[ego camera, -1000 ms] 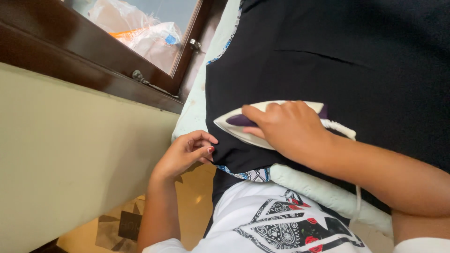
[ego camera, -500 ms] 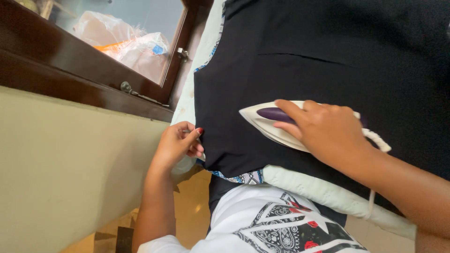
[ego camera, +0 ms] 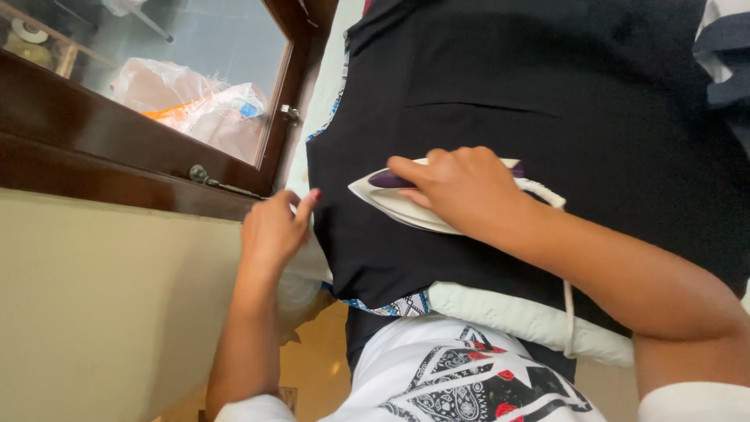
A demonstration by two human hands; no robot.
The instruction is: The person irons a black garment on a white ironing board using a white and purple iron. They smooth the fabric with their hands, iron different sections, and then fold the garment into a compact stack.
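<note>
Compared to a moment ago, iron and right hand have slid a bit further right and away from the near hem, and the left hand has come up along the left edge of the cloth.

Biggest thing first: a black garment is spread flat over the ironing board, covering most of it, with a slim pocket seam running across the far part. You can only see the board's pale padded cover poking out along the near edge and down the left side.

Left of all that is a dark wooden window frame with a small metal latch, plus a plastic bag behind the glass. Below the frame is a plain cream wall.

White iron with a purple handle sits flat on the garment, roughly mid-board, tip pointing left. Right hand is wrapped closed around the handle, fingers curled over the top. A white cord runs off its back end, under the forearm and down over the near edge.

Left hand is at the garment's left edge, fingers mostly together and bent, tips touching the fabric edge. Can't tell if it's actually pinching or just pressing it.
</note>
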